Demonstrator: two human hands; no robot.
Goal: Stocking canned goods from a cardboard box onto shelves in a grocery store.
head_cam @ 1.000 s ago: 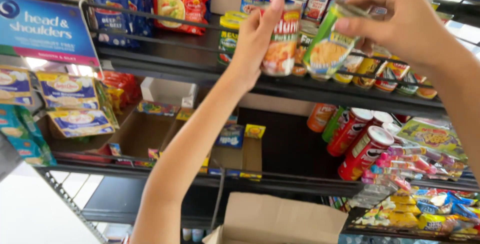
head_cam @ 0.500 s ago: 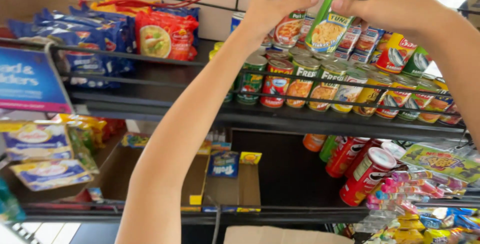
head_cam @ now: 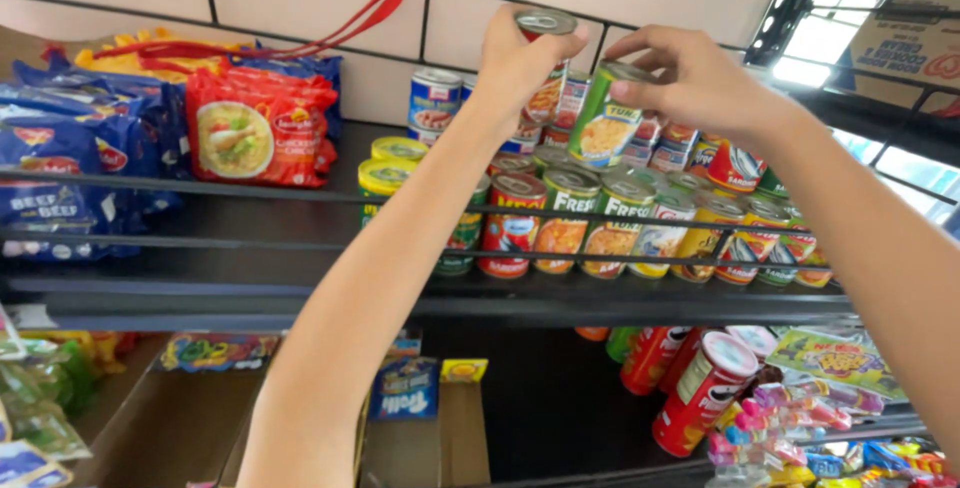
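Above a dark wire-fronted shelf (head_cam: 640, 303) of tinned food, two bare hands hold one tin each over the stock. At about eleven o'clock from the middle of the shelf, the left hand (head_cam: 520, 53) is closed around a red-labelled tin (head_cam: 545, 58), its silver top level with the fingertips. Just beside it, toward one o'clock, the right hand (head_cam: 690, 78) pinches the rim of a green-labelled tin (head_cam: 605, 123), which hangs tilted and close to the tins stacked behind it. Neither tin rests on anything yet. Below them the front row of tins (head_cam: 640, 228) stands packed edge to edge behind the rail, with a second tier started at the back, so the stocking looks well advanced, though these two are still to be set down. At nine o'clock lie red noodle packets (head_cam: 255, 128) and blue ones (head_cam: 60, 168); at five o'clock, on the lower shelf, red snack tubes (head_cam: 700, 393) lean.
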